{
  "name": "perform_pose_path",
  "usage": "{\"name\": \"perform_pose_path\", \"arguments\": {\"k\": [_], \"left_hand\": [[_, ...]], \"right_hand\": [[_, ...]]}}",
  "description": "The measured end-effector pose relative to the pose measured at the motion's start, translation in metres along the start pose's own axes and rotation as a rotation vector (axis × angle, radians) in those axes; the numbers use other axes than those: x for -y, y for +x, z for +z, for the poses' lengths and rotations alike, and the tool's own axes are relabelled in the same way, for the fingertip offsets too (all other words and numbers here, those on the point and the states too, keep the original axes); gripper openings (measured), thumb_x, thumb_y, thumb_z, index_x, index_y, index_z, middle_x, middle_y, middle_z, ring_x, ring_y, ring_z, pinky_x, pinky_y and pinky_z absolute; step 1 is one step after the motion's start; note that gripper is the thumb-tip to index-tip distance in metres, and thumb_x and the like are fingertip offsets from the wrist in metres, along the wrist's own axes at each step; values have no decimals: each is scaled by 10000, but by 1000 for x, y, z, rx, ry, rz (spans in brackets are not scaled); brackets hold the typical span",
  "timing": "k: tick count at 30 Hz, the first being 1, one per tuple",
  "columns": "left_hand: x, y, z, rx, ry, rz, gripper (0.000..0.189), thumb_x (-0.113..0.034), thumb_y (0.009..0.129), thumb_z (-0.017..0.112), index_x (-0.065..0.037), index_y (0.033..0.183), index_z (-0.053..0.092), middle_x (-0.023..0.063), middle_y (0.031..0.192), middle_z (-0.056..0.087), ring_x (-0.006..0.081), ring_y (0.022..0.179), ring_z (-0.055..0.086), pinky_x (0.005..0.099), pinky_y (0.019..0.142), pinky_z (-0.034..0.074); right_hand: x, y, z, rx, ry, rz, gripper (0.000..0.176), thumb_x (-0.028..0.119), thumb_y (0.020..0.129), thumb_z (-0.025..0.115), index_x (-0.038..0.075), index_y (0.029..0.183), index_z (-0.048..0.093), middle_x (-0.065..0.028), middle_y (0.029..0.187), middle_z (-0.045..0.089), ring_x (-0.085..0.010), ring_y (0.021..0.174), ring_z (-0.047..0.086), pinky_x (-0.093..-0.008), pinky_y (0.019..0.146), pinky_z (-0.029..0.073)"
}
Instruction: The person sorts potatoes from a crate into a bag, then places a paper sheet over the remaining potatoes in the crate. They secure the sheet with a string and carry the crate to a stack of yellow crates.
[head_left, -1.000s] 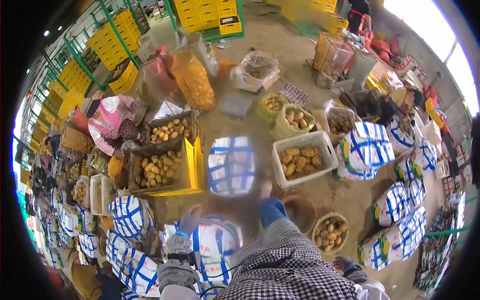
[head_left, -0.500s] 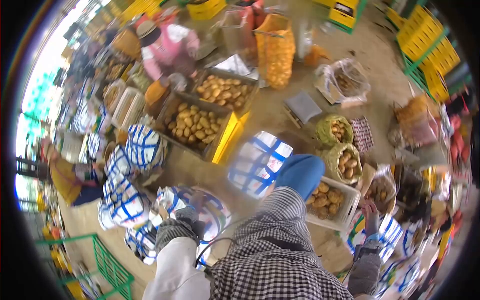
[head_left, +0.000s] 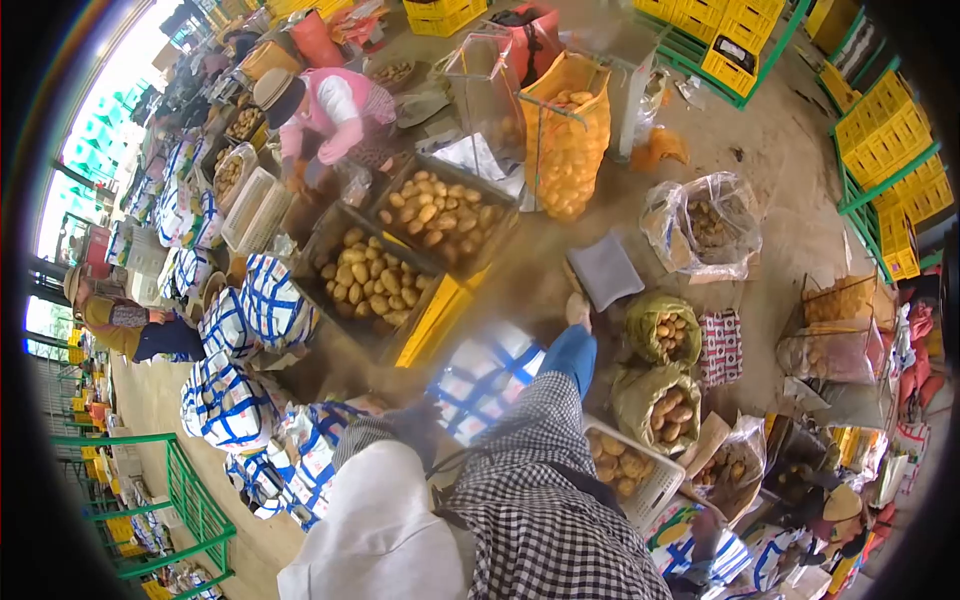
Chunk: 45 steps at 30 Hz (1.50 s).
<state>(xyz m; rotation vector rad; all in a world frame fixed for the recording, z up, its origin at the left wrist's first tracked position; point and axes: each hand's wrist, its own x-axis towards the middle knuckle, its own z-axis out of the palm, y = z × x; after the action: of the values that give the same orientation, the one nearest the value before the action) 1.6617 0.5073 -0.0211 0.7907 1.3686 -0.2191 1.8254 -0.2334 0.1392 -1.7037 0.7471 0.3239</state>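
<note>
My left hand (head_left: 412,424), in a dark grey glove and smeared by motion, is at the near left edge of a white bag with blue stripes (head_left: 488,378). Whether it touches the bag, and how its fingers lie, I cannot make out. A grey ribbed cuff and white sleeve (head_left: 385,520) lead to it. Low on the right, a blurred dark shape, seemingly my right hand (head_left: 704,538), is over another blue-striped bag (head_left: 735,560); its fingers do not show clearly. My leg in a checked garment and blue covering (head_left: 572,358) stretches forward beside the first bag.
Dark crates of potatoes (head_left: 370,278) stand ahead left, with a person in pink (head_left: 335,110) behind them. An orange net sack (head_left: 570,150) stands beyond. Open potato sacks (head_left: 665,410) and a white crate (head_left: 650,490) are right. Several striped bags (head_left: 228,405) line the left.
My view has shifted with a step forward. My left hand has moved right, toward the striped bag. My right hand, earlier spread beside the white crate, has dropped lower and blurred.
</note>
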Motion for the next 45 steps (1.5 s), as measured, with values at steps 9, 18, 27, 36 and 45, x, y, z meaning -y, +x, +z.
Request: {"name": "perform_pose_path", "arguments": {"k": [9,18,27,36,45], "left_hand": [[-310,22,316,173,121,330,264,-333,842,639,-125,1005,618,37,913,618,143,774,565,294,669,454],[-375,34,357,165,-19,127,309,-357,867,583,-112,1054,590,29,908,607,159,810,561,305,690,445],[-215,59,284,-74,-84,-331,378,-412,911,465,-118,1137,542,59,1008,619,242,893,578,426,815,439],[-245,63,344,74,-332,-87,434,-367,940,456,-128,1302,475,113,1301,523,262,1188,496,408,987,388],[-296,37,460,-179,-297,-168,550,-478,914,449,-141,1348,419,93,1378,462,258,1239,454,426,1004,345]], "right_hand": [[293,268,207,253,-182,-236,361,270,940,575,39,1215,554,-90,1059,626,-174,945,611,-286,828,494],[297,316,189,190,-284,69,323,215,940,538,49,1217,553,-69,982,650,-170,875,626,-300,774,512],[260,346,130,217,-180,402,283,296,954,504,114,1156,585,-87,951,657,-194,858,623,-328,717,506],[442,460,299,560,-231,216,276,227,930,596,34,1127,604,-10,941,618,-116,810,575,-263,751,488],[519,661,362,543,-554,-42,283,213,919,597,48,1149,596,-33,929,642,-108,806,595,-235,685,470]]}}
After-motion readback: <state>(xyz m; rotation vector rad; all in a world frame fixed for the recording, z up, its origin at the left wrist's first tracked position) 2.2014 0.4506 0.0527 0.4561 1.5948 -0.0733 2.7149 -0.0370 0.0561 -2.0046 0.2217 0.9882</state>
